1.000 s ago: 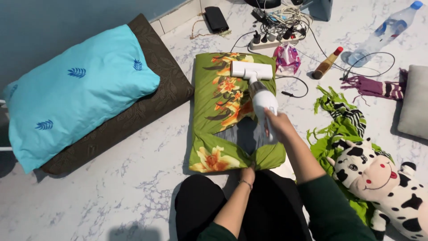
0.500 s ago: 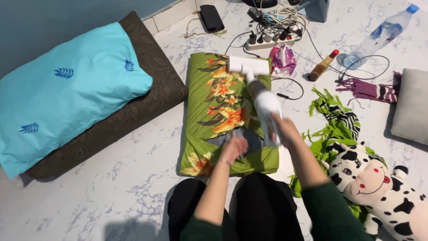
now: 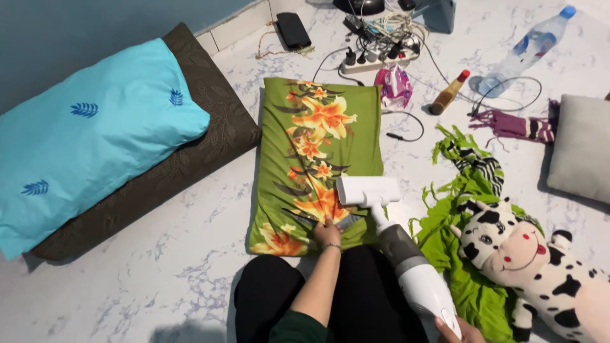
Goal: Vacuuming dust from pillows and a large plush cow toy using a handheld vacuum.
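A cow plush (image 3: 534,260) and green scarf (image 3: 457,222) crowd the floral pillow (image 3: 318,152). Left hand (image 3: 327,234) pinches its hem; right hand (image 3: 459,331) clasps the vacuum (image 3: 406,260), now pulled nearer.

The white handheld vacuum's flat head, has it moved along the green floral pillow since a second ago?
Yes. The white vacuum head slid from the green floral pillow's far end, near the power strip, to its near end.
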